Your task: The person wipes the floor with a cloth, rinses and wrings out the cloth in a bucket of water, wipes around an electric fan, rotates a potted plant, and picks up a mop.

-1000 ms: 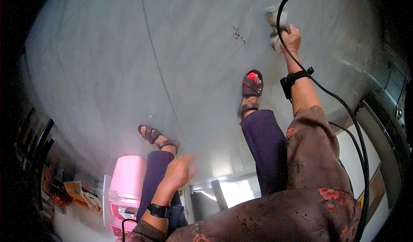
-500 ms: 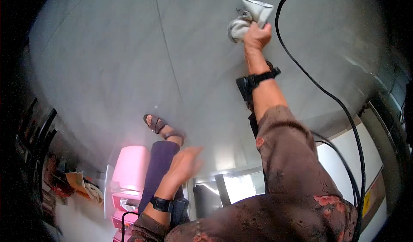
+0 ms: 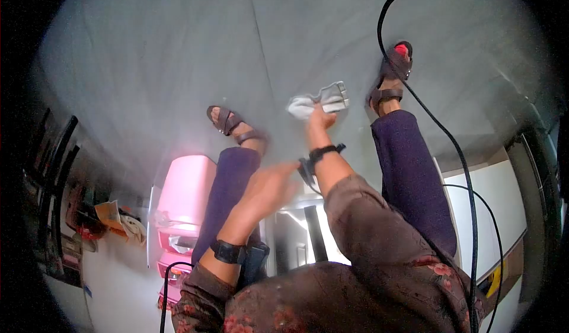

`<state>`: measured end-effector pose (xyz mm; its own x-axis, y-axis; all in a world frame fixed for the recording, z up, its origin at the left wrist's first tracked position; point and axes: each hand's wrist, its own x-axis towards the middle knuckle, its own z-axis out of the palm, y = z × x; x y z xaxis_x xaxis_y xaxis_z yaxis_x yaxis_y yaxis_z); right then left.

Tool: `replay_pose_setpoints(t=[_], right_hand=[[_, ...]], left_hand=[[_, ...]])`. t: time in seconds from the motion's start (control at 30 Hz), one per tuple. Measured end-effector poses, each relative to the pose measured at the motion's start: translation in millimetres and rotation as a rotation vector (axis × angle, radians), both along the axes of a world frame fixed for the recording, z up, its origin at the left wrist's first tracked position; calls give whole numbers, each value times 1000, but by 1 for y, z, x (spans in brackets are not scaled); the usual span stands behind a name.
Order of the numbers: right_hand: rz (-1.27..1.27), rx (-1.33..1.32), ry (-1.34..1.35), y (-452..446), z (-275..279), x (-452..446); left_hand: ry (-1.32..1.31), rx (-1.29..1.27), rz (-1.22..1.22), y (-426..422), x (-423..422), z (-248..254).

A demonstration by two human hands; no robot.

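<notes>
My right hand (image 3: 323,118) grips a crumpled white-grey cloth (image 3: 320,101) at its lower edge and holds it out in front of me, between my two sandalled feet. The cloth has a few folds or seams at its right end; its exact kind is not clear. My left hand (image 3: 269,192) is over my left lower leg, smeared by motion, so its fingers do not show clearly. Nothing can be made out in it. Both wrists wear black straps with a dark device.
Grey floor (image 3: 160,66) spreads ahead. A pink plastic container (image 3: 186,185) stands beside my left leg. A black cable (image 3: 435,119) loops down the right side, crossing near my right sandal (image 3: 394,66). A white panel (image 3: 492,208) lies at the right.
My right hand has come back toward my body and left with the cloth, uncovering my right foot. My left hand has moved slightly up and right.
</notes>
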<state>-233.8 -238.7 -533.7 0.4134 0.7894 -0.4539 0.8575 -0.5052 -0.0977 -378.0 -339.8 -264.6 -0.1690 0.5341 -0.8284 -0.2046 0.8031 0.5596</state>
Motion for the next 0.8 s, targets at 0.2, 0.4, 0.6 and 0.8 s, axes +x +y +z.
replay_pose_setpoints(t=[0.2, 0.4, 0.6, 0.8], right_hand=[[-60, 23, 476, 28, 33, -126], [-19, 101, 539, 122, 21, -246], [101, 178, 696, 177, 5, -281], [158, 146, 1078, 189, 60, -225]], left_hand=[[40, 17, -21, 1, -5, -1], [83, 10, -26, 5, -7, -1], [47, 6, 18, 14, -14, 2], [71, -18, -8, 14, -11, -3]])
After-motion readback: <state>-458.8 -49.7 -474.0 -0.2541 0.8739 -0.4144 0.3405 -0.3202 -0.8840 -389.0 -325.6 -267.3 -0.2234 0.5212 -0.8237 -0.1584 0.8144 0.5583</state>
